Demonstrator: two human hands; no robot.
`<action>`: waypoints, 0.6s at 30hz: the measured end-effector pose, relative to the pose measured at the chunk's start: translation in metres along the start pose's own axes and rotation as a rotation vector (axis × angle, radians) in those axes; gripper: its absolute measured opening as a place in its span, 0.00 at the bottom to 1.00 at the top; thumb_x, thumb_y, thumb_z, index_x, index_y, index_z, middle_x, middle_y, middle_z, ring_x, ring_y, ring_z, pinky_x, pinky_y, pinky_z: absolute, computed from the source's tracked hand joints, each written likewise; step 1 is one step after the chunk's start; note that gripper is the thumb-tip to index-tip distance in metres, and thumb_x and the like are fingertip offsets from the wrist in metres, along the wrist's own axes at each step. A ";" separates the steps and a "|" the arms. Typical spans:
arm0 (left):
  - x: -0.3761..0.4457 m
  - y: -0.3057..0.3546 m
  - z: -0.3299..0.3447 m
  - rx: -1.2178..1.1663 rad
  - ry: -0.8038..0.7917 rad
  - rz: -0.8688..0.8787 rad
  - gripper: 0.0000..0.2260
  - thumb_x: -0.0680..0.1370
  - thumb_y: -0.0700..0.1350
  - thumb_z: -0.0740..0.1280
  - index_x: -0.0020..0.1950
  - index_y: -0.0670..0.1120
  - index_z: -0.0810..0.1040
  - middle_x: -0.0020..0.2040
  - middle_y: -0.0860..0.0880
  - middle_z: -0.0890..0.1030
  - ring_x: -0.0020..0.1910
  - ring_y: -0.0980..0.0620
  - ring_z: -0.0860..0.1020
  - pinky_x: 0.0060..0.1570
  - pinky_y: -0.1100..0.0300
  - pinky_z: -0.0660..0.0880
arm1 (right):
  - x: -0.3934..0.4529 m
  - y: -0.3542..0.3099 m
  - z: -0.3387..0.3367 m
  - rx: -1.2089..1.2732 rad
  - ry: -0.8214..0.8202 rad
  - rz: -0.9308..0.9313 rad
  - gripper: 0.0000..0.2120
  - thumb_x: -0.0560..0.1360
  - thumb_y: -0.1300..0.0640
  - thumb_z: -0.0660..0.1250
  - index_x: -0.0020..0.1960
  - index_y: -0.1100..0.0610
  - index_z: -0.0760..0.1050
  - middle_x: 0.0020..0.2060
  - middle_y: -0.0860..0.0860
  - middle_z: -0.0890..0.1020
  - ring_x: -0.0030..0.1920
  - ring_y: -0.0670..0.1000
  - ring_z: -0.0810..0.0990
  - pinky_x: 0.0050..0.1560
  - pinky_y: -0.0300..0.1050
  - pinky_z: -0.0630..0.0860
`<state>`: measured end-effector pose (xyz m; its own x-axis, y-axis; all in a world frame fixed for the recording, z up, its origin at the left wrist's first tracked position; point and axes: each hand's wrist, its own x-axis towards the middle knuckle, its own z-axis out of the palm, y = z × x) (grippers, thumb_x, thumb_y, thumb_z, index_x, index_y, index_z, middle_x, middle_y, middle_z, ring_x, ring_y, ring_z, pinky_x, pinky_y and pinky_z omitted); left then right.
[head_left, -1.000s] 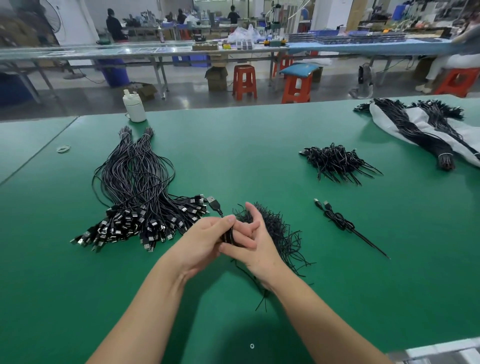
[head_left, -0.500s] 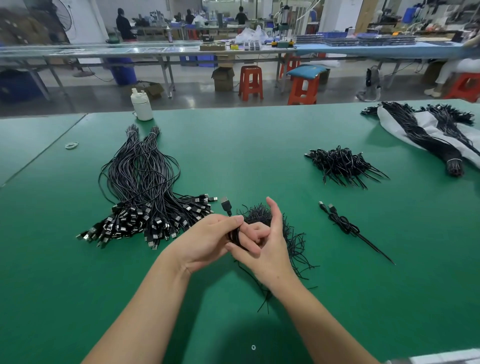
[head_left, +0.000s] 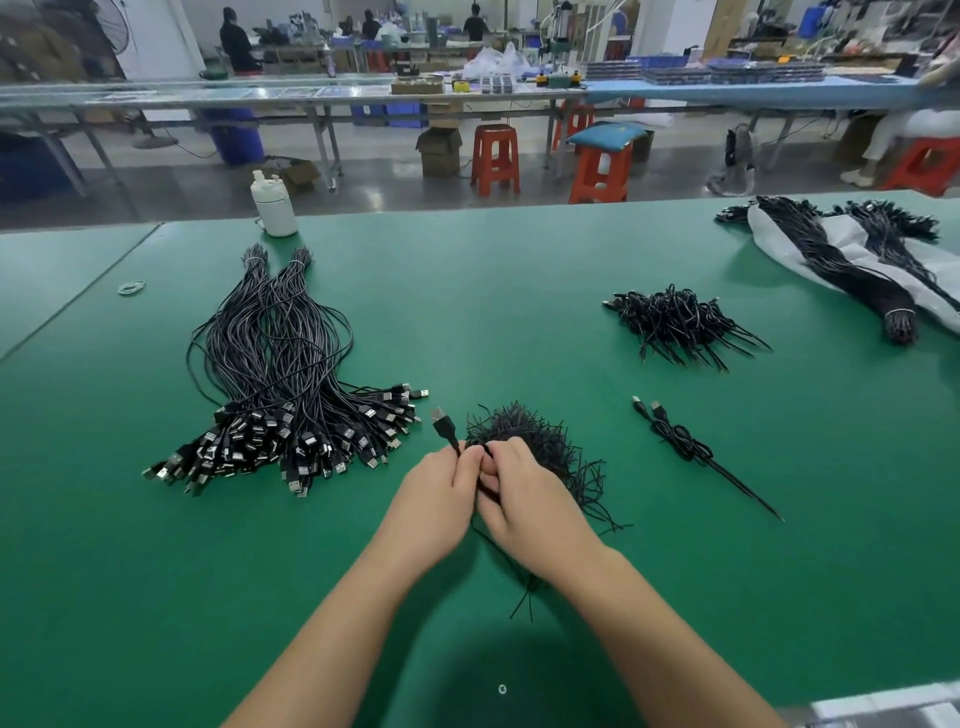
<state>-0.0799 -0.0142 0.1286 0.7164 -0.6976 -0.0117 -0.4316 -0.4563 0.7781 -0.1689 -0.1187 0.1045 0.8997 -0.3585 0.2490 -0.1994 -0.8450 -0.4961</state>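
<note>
**Step in hand, as I judge it:** binding a coiled USB cable (head_left: 443, 422) with a tie.

**Position:** The cable sits between my two hands, just above the green table (head_left: 519, 291) and in front of the loose heap of black ties (head_left: 540, 441). Its plug sticks up past my left thumb.

**Grip:**
- My left hand (head_left: 434, 501) is curled round the coil, thumb and forefinger pinching the lead just below the plug.
- My right hand (head_left: 527, 501) is curled against it, fingertips pinching the coil's other side.
- I cannot tell whether a tie is already round the coil, because my fingers hide it.
- Black strands trail towards me beneath the right wrist.

**Recommendations:**
- The left pinch should hold firm so the loops do not spring open, and only the right hand should do the twisting.
- The tie belongs at the coil's waist, twisted snug, with the plug left free. That would match the finished cable (head_left: 680, 444) lying to the right.

**Risk:** The heap lies right behind my knuckles, and stray ties could be caught up in the twist.

**Also noted:** The unworked bundle of cables (head_left: 280, 395) lies to the left. The finished pile (head_left: 675, 327) lies further off to the right, well apart.
</note>
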 end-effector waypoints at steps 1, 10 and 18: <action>-0.002 0.000 0.005 0.078 0.057 -0.012 0.15 0.85 0.49 0.55 0.41 0.51 0.74 0.43 0.48 0.82 0.44 0.49 0.77 0.43 0.55 0.68 | 0.001 -0.002 0.002 -0.017 -0.023 0.008 0.12 0.80 0.55 0.62 0.61 0.57 0.69 0.51 0.52 0.69 0.43 0.58 0.78 0.42 0.52 0.74; -0.016 -0.006 0.019 0.108 0.307 0.084 0.11 0.81 0.59 0.51 0.43 0.55 0.62 0.43 0.52 0.70 0.39 0.46 0.72 0.38 0.51 0.67 | 0.007 -0.008 0.008 -0.060 -0.105 0.013 0.09 0.81 0.62 0.57 0.61 0.59 0.67 0.48 0.49 0.61 0.32 0.52 0.66 0.35 0.44 0.57; 0.000 -0.029 0.000 -0.074 0.046 0.155 0.03 0.77 0.53 0.70 0.46 0.56 0.78 0.29 0.59 0.74 0.30 0.61 0.71 0.33 0.68 0.68 | 0.003 -0.003 0.006 -0.134 -0.220 0.071 0.13 0.83 0.57 0.53 0.65 0.57 0.69 0.57 0.55 0.78 0.50 0.62 0.80 0.48 0.55 0.76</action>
<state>-0.0671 -0.0013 0.1066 0.6696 -0.7296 0.1392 -0.4982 -0.3021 0.8128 -0.1628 -0.1152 0.1014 0.9414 -0.3365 0.0231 -0.3019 -0.8710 -0.3875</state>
